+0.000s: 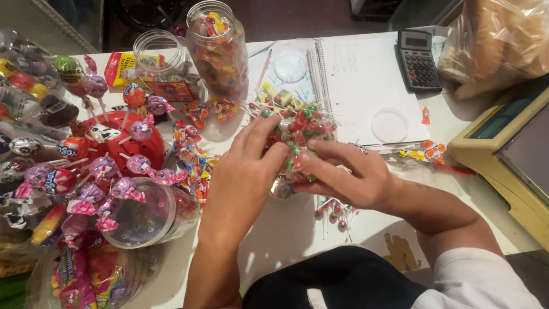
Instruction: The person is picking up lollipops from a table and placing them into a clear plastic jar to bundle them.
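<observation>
My left hand (246,171) and my right hand (343,174) meet over the white table, both gripping a clear bag of small red and green lollipops (300,129) with thin white sticks poking out. The fingers of both hands pinch the bag's near side. A few loose small lollipops (334,213) lie on the table just under my right wrist. Scattered wrapped candies (191,151) lie left of my left hand.
A red lollipop stand (123,143) full of wrapped lollipops stands at left. A tall candy jar (220,48), an open jar (160,57) and a tipped jar (151,214) are nearby. A spiral notebook (366,86), calculator (419,60) and scale (509,154) sit at right.
</observation>
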